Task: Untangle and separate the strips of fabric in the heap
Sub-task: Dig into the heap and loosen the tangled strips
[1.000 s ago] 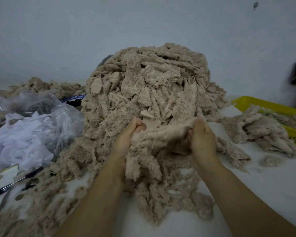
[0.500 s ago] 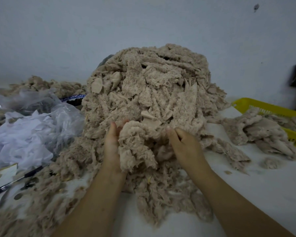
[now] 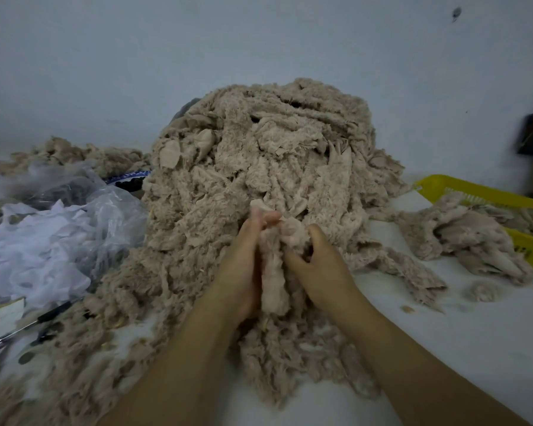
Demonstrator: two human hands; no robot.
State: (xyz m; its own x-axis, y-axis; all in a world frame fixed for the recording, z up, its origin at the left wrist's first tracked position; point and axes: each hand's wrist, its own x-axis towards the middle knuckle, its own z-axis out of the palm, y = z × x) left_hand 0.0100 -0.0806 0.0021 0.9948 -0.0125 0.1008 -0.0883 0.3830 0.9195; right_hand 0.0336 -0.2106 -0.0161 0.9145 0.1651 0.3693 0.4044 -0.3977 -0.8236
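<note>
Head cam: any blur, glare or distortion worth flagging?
Head view: dim, flat light, no glare; wide-angle stretches the forearms; edges smear, so the yellow basket and plastic bags look soft; centre is sharper, with left hand and right hand gripping a fabric strip.

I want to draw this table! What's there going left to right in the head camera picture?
Crumpled plastic bag → big heap of fabric strips → yellow basket. The left hand and right hand hold a strip in front of the heap, so I skip them.

Textile workshop: fabric-scrap heap (image 3: 259,167), yellow sorting basket (image 3: 480,192), bare wall (image 3: 259,41).
</note>
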